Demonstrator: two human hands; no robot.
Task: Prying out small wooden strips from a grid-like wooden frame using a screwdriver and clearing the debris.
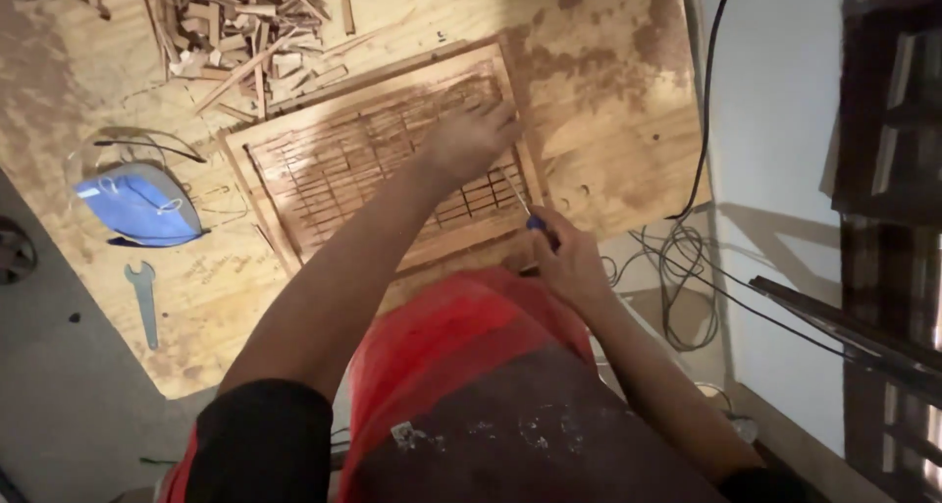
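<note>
two hands at work | left hand – flat, fingers spread on wooden lattice panel | right hand – closed around blue-handled tool | plywood table

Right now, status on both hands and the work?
Left hand flat on framed wooden lattice panel. Right hand grips blue-handled thin tool at panel's edge. Wood scraps lie clear.

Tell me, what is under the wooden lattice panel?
The square wooden lattice panel lies flat on the plywood tabletop. The left hand rests on it, hiding some slats.
</note>
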